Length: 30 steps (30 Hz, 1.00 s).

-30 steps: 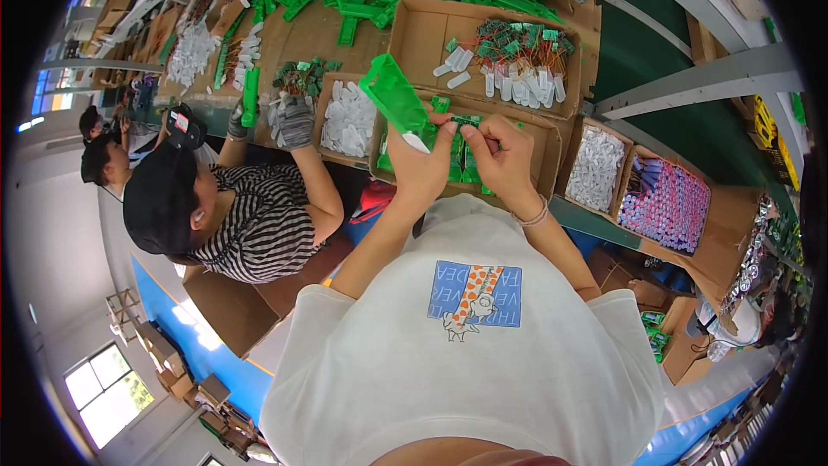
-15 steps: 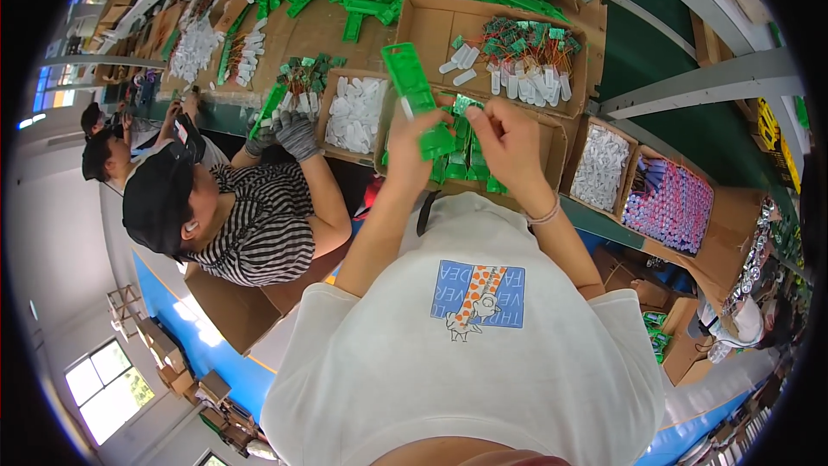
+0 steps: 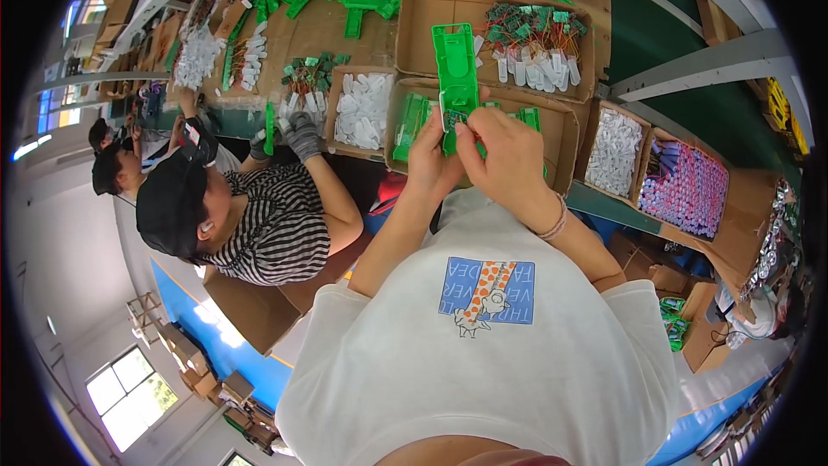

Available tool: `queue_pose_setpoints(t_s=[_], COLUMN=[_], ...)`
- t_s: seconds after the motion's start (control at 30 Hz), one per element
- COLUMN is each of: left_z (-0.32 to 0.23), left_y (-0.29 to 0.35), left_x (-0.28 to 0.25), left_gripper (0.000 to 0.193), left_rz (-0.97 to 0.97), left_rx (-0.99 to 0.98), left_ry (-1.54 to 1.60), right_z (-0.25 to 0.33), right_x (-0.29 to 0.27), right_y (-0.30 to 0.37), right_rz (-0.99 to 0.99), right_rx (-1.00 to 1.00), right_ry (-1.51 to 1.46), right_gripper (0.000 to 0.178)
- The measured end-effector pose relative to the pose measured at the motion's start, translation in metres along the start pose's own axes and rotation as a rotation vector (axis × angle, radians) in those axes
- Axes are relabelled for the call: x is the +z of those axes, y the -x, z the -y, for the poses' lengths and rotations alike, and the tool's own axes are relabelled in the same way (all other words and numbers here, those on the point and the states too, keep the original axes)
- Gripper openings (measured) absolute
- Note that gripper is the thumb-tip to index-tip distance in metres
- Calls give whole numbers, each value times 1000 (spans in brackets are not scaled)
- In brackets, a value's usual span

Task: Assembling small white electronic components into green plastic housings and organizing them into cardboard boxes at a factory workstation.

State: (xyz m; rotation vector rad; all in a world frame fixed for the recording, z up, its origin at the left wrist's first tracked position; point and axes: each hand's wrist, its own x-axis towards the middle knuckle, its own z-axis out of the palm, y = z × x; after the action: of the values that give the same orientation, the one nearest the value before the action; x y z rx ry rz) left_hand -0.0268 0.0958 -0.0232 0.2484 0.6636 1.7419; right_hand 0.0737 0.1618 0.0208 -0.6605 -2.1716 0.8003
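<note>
Upright in my left hand (image 3: 429,160) is a long green plastic housing (image 3: 457,65), its hollow side showing. My left fingers are closed around its lower end. A small green circuit board (image 3: 454,118) lies at that lower end, with a white strip along the edge beside it. My right hand (image 3: 511,155) pinches at the board, thumb and fingertips pressed against it; the fingers partly hide it. Both hands are over a cardboard tray (image 3: 561,142) holding more green housings (image 3: 414,125).
Behind stands a cardboard box (image 3: 423,22) of wired circuit boards (image 3: 535,34) with white pieces. White parts (image 3: 362,108) fill a box at left; more boxes with white parts (image 3: 612,151) and purple-pink cylinders (image 3: 686,194) stand at right. A gloved co-worker (image 3: 276,216) works close by on my left.
The green housing has swung upright and moved right, in front of my body. My right hand has brought the circuit board to its lower end. The co-worker's green part has also turned upright.
</note>
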Motion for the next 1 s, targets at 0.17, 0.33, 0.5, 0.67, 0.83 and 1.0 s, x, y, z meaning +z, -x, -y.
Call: queue_pose_setpoints(t_s=[0.17, 0.33, 0.5, 0.67, 0.83, 1.0], left_z=[1, 1, -1, -1, -2, -3], left_y=[2, 3, 2, 1, -2, 0], left_x=[3, 6, 14, 13, 17, 10], left_gripper=[47, 47, 46, 46, 43, 43], left_rz=[-6, -49, -63, -23, -149, -149], left_rx=[60, 174, 159, 93, -11, 8], left_ry=[-45, -168, -120, -74, 187, 5], right_z=[3, 2, 1, 2, 1, -17], right_x=[-1, -7, -4, -9, -16, -8], right_y=[1, -2, 0, -1, -2, -8], right_rz=[2, 107, 39, 28, -77, -30], right_rx=[-46, -103, 15, 4, 47, 296], right_ry=[47, 68, -17, 4, -55, -439], right_gripper=[14, 13, 14, 14, 13, 13])
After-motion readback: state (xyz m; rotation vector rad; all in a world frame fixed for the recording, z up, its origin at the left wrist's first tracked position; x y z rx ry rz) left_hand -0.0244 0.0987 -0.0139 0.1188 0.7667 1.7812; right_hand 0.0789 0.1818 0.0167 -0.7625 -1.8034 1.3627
